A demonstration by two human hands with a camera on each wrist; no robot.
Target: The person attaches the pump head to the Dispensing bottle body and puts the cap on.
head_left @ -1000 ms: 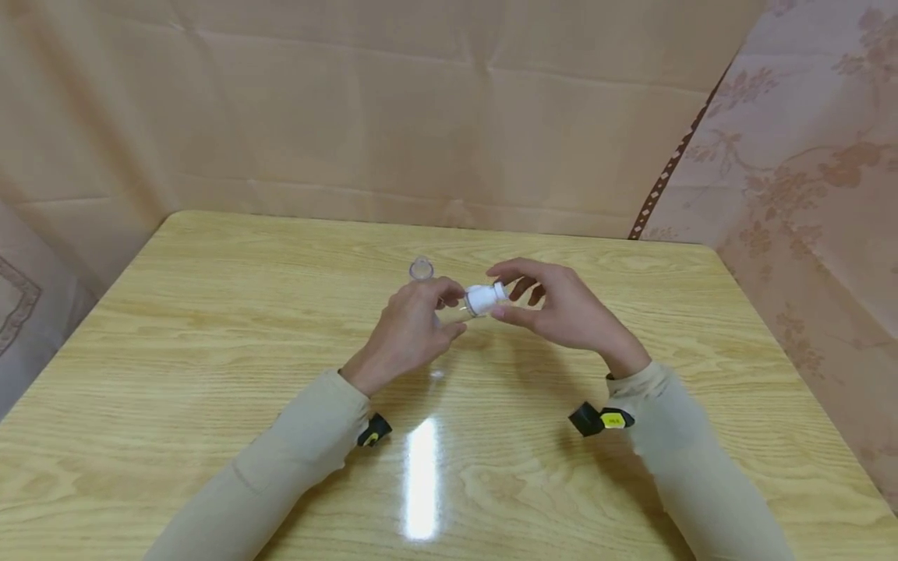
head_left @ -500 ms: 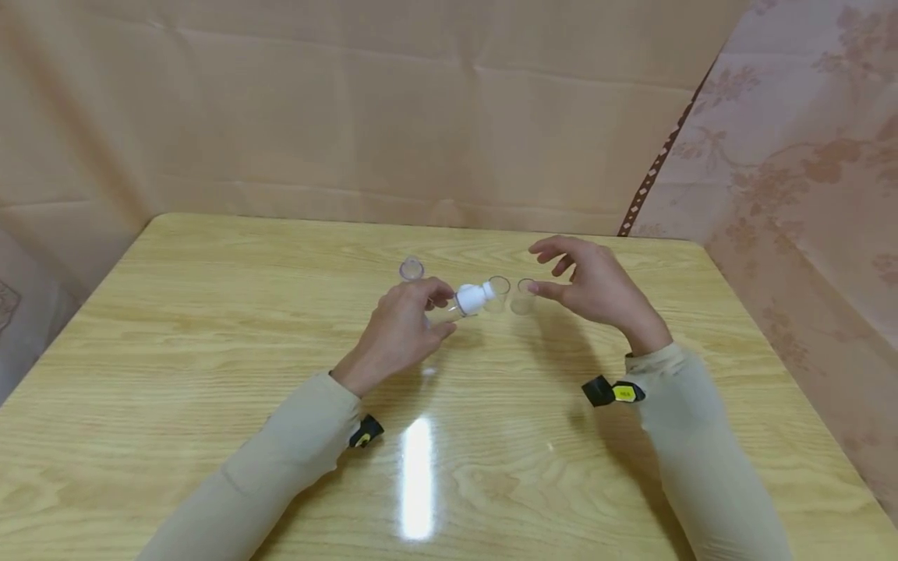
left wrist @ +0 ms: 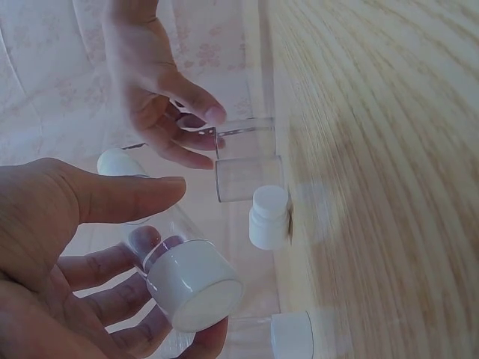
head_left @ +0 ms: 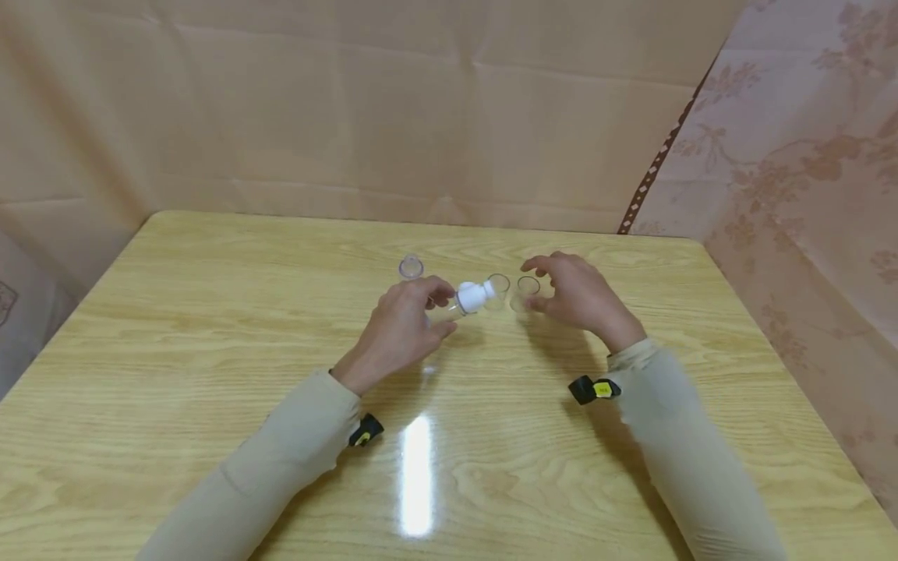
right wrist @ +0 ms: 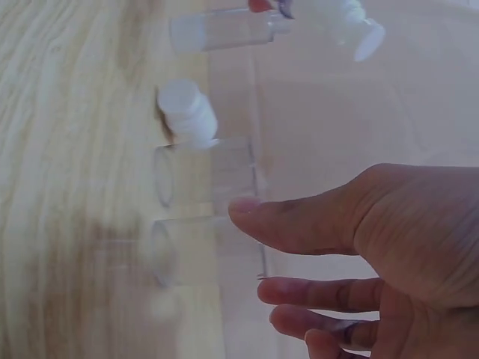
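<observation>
My left hand [head_left: 398, 331] grips a clear bottle with a white capped end [head_left: 473, 297]. In the left wrist view, the bottle's white base [left wrist: 196, 292] faces the camera, tilted, with my fingers curled round the clear part. My right hand [head_left: 575, 294] is at the rim of a clear cup [right wrist: 209, 254], thumb on one side and fingers on the other. Whether they touch the rim is hard to tell. A second clear cup [right wrist: 202, 176] stands beside it. A small white bottle [left wrist: 269, 218] with a white lid stands between the cups and my left hand.
Another clear bottle with a white base [left wrist: 292, 335] stands behind my left hand; its round top [head_left: 411, 267] shows in the head view. The wood-grain table [head_left: 245, 351] has a bright reflection. A beige curtain [head_left: 316, 117] hangs behind its far edge.
My right hand has drawn away from the bottle's capped end to the right, then come down to the right-hand cup. My left hand has kept its hold on the bottle.
</observation>
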